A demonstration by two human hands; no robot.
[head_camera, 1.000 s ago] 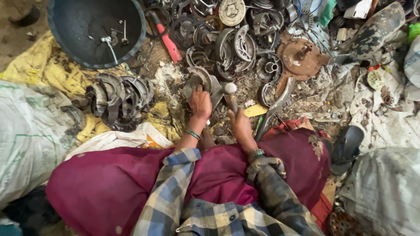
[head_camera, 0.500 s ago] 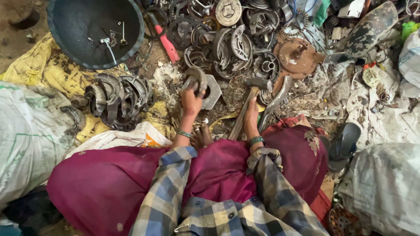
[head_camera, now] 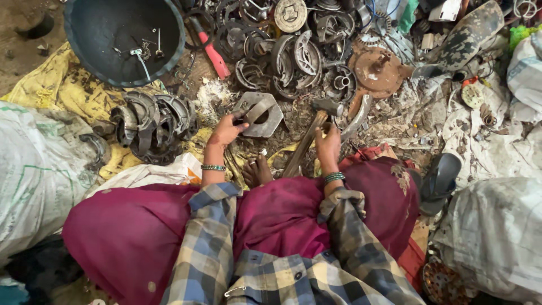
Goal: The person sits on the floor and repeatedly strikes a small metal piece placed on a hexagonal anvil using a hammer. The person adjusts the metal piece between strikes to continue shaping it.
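1. Grey metal fills my view: my left hand [head_camera: 227, 131] rests on a flat hexagonal metal plate [head_camera: 261, 113] lying on the ground just ahead of my knees, fingers curled over its near edge and thumb up against the curved piece at its middle.
2. My right hand [head_camera: 328, 144] is closed around the wooden handle of a hammer [head_camera: 309, 137]; the handle runs up and to the right from near my bare foot [head_camera: 257, 170], and the dark metal head sits just right of the hexagonal plate.
3. Both wrists carry green bangles, and the sleeves are blue, yellow and grey plaid over a maroon skirt [head_camera: 130, 237].
4. To the left of the plate, a cluster of curved grey brake shoes [head_camera: 151, 121] is stacked on a stained yellow cloth [head_camera: 62, 90].
5. Above that sits a large dark round basin [head_camera: 107, 62] with a few small screws and bits inside.
6. A red-handled tool [head_camera: 213, 52] lies just right of the basin's rim.
7. Farther up, more curved metal parts are heaped together, with a rusty round disc [head_camera: 377, 70] to their right.
8. A grey sandal [head_camera: 439, 181] lies beside my right knee, and white woven sacks [head_camera: 34, 175] flank both sides.
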